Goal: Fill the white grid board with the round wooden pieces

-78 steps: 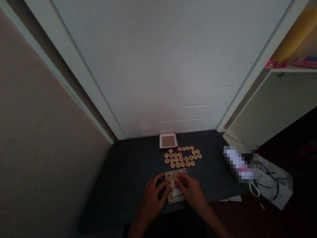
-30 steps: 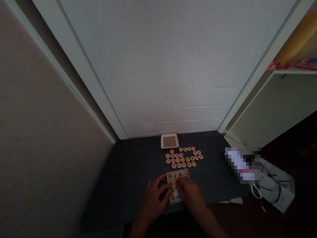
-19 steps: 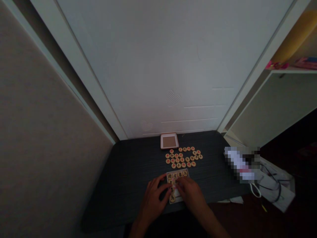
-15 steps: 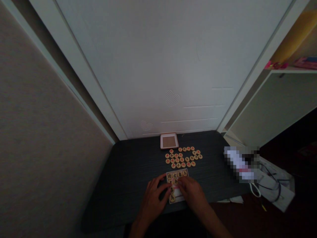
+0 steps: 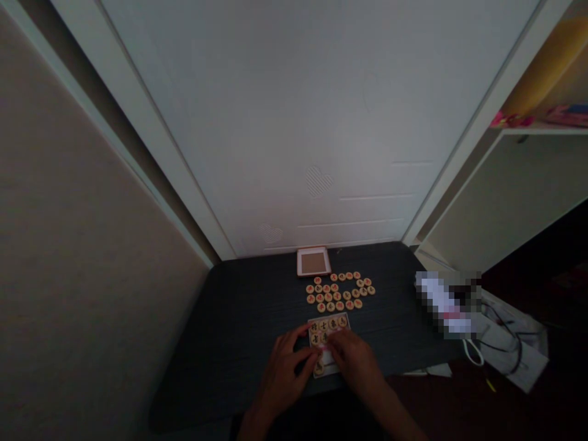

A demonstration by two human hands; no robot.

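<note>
A shallow box (image 5: 329,369) lies near the table's front edge, part-filled with round Chinese chess pieces (image 5: 324,326) bearing black characters. My left hand (image 5: 285,370) is at the box's left side, thumb and forefinger spread apart. Its forefinger touches the upper left rim, while the thumb reaches over the left column, above a lower piece (image 5: 319,367). From the right, my right hand (image 5: 357,361) reaches in with fingertips pinched together at the second row, beside a black piece (image 5: 324,337). Its fingers mostly cover the piece they press on.
Beyond the box, several loose pieces (image 5: 337,296) with red or black characters lie in rough rows on the dark table (image 5: 248,318). A box lid (image 5: 313,263) rests against the white panel (image 5: 294,122) behind. White bags and cables (image 5: 509,337) are at the right.
My left thumb has shifted slightly over the box and now covers a piece in the left column. The second row's left piece shows more clearly. My right hand has barely moved.
</note>
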